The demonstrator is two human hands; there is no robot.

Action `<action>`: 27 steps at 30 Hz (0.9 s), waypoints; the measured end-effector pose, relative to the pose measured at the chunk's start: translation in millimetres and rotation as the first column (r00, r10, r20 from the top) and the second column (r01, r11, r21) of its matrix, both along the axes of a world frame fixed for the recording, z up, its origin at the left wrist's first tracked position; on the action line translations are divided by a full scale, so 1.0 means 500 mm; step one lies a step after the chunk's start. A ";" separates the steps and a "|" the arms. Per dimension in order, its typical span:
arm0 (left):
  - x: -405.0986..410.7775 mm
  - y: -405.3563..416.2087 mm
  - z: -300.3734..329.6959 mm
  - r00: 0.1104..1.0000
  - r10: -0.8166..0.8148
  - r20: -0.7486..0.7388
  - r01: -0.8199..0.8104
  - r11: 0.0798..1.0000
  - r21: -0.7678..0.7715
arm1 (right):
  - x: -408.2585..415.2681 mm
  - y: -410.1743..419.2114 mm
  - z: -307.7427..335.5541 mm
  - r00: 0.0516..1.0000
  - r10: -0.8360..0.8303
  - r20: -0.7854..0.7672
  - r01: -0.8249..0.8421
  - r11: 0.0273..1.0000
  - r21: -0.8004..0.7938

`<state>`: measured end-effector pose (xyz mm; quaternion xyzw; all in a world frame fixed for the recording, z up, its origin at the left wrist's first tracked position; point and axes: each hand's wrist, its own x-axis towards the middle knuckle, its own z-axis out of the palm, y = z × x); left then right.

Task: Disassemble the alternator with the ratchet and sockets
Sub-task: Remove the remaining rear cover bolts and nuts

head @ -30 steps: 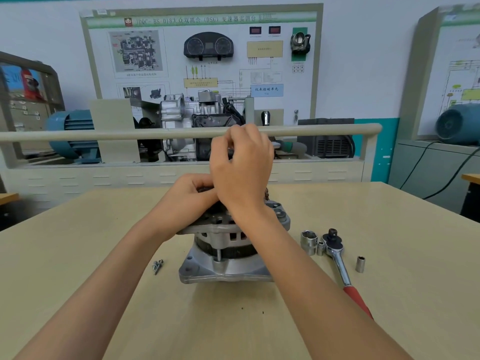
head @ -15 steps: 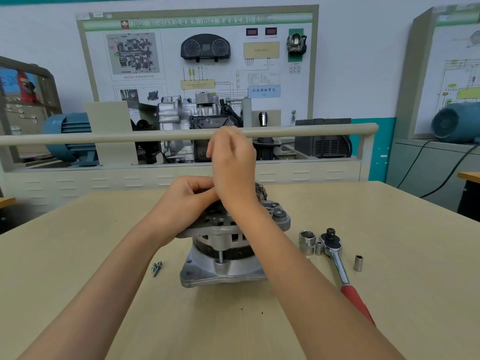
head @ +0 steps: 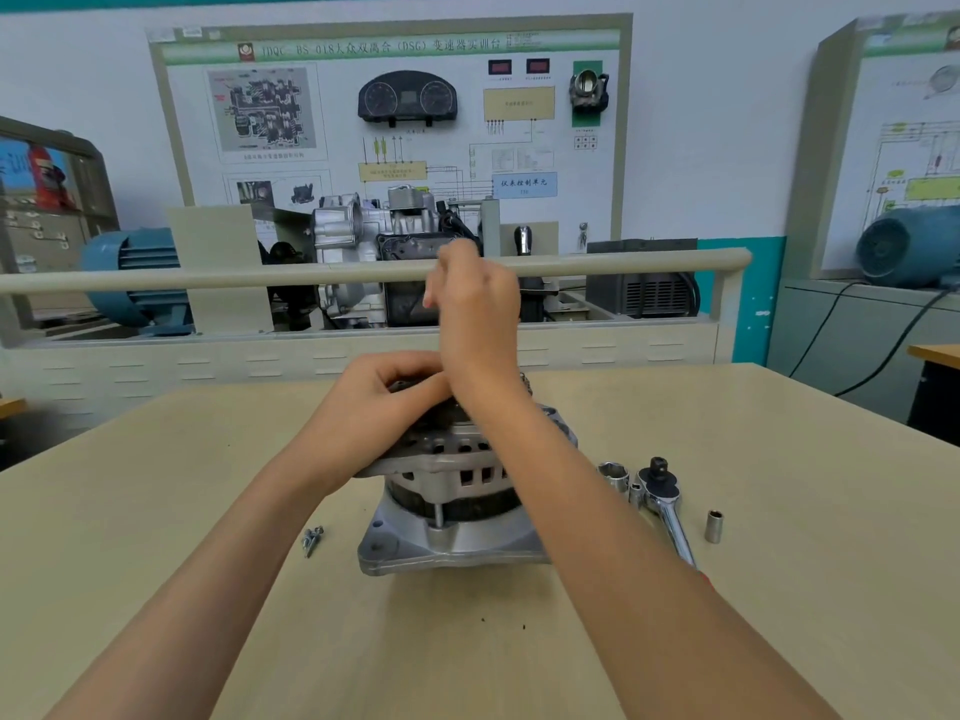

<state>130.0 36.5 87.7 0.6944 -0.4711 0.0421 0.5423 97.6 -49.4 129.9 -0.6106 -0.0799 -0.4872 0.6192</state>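
A single wide-angle view comes from the person's head, facing forward and tilted down across the table (head: 156,511). Both forearms enter from the bottom edge, so the camera sits close behind the hands. The left hand (head: 374,407) lies near the frame's centre, and the right hand (head: 478,314) stands just above and to its right. Beyond the hands the view reaches a training board (head: 571,163) on the far wall. Straight lines bow toward the edges. No second view shares the scene.
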 end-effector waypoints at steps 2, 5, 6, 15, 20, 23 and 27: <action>0.005 0.001 -0.001 0.999 -0.035 -0.036 0.035 0.999 -0.006 | 0.007 -0.022 0.010 0.953 0.303 -0.023 -0.299 0.948 0.112; 0.015 0.005 -0.004 0.997 -0.043 -0.062 0.042 0.999 -0.028 | 0.012 -0.032 0.017 0.803 0.596 -0.009 -0.580 0.785 0.217; 0.016 0.005 -0.005 0.997 -0.050 -0.060 0.048 0.998 -0.029 | 0.012 -0.030 0.017 0.802 0.597 -0.011 -0.580 0.784 0.224; 0.034 0.003 -0.006 0.991 0.117 0.057 -0.115 0.992 -0.043 | 0.007 0.044 -0.059 0.539 -0.829 0.153 0.751 0.390 -0.534; 0.026 0.001 -0.007 0.992 0.112 0.060 -0.112 0.994 0.003 | 0.002 0.035 -0.031 0.855 -0.496 0.152 0.518 0.803 -0.295; 0.014 0.003 -0.006 1.000 0.024 0.007 -0.024 0.999 0.039 | 0.004 0.020 0.001 0.997 -0.071 0.020 0.071 0.997 -0.004; 0.017 0.005 -0.004 0.997 -0.042 -0.066 0.042 0.999 0.001 | 0.013 -0.011 0.022 0.907 0.420 -0.039 -0.399 0.885 0.240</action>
